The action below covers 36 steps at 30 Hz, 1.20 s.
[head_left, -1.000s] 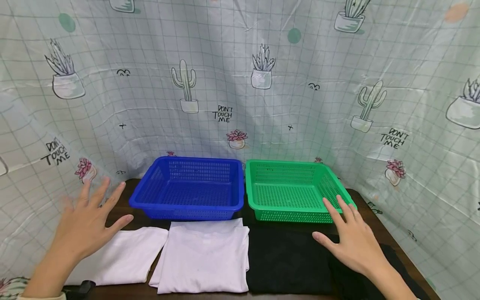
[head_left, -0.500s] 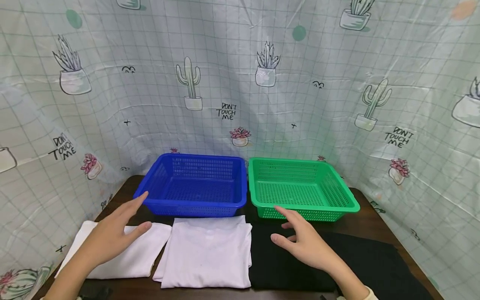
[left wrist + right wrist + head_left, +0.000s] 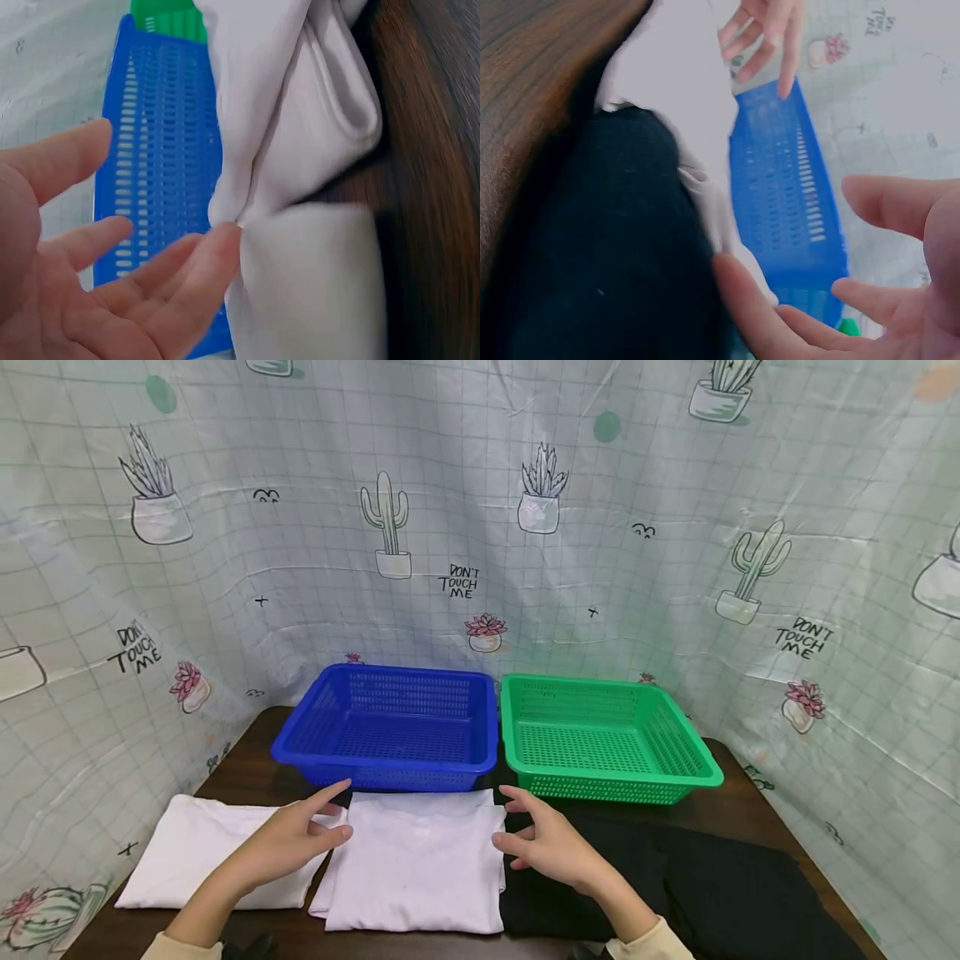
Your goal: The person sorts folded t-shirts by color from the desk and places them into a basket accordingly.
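Observation:
A folded white T-shirt (image 3: 416, 868) lies at the middle of the table, in front of the blue basket. My left hand (image 3: 288, 843) is at its left edge, fingers spread and slightly bent, holding nothing. At the opposite edge is my right hand (image 3: 551, 843), its thumb and fingers apart, also with nothing in them. In the left wrist view a fingertip (image 3: 229, 236) is close to the white cloth; whether it touches, I cannot tell. Another folded white garment (image 3: 187, 852) lies left, partly behind my left hand. Black folded garments (image 3: 742, 893) lie on the right, one partly under my right arm.
Behind the shirts stand a blue plastic basket (image 3: 401, 768) and a green one (image 3: 600, 785), side by side, with no garments in them. The dark wooden table (image 3: 382, 947) runs back to a printed curtain (image 3: 450, 527) hanging around it on the back and sides.
Both hands have moved inward and lower, from over the outer garments and the basket edges to either side of the middle white T-shirt. The garments and baskets have stayed in place.

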Motion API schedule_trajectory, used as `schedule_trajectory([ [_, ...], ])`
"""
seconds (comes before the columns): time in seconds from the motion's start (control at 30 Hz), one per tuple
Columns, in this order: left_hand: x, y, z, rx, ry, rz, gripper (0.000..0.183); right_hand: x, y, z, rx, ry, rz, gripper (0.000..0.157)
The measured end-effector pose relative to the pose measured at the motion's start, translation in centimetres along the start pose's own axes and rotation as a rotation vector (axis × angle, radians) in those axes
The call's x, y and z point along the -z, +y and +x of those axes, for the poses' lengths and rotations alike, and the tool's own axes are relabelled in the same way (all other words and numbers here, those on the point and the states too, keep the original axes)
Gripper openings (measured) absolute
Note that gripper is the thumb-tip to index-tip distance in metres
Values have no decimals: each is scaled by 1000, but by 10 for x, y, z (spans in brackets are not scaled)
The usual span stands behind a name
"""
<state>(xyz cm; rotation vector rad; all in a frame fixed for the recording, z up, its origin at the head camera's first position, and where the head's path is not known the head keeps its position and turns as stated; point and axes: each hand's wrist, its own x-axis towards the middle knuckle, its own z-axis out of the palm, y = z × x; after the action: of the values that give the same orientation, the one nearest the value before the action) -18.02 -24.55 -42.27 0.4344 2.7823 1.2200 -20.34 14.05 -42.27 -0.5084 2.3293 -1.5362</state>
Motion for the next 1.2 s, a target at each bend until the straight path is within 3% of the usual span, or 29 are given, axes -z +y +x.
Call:
schedule_trajectory([
  [0.2, -8, 3, 5, 43, -62, 6, 71, -7, 2, 9, -90, -16, 33, 76],
  [0.33, -8, 4, 7, 90, -98, 7, 72, -12, 0, 17, -137, -47, -28, 76],
  [0.5, -8, 3, 10, 68, -122, 33, 77, -17, -4, 27, -138, -85, -97, 75],
  [0.73, -8, -1, 13, 83, -180, -7, 79, -23, -2, 30, -145, -93, -184, 74],
  [0.93, -10, -2, 15, 39, -204, -23, 75, -21, 0, 32, -120, -94, -227, 74],
  [1.2, -13, -2, 14, 42, -229, -59, 66, -23, 6, 36, -123, -122, -183, 73],
])
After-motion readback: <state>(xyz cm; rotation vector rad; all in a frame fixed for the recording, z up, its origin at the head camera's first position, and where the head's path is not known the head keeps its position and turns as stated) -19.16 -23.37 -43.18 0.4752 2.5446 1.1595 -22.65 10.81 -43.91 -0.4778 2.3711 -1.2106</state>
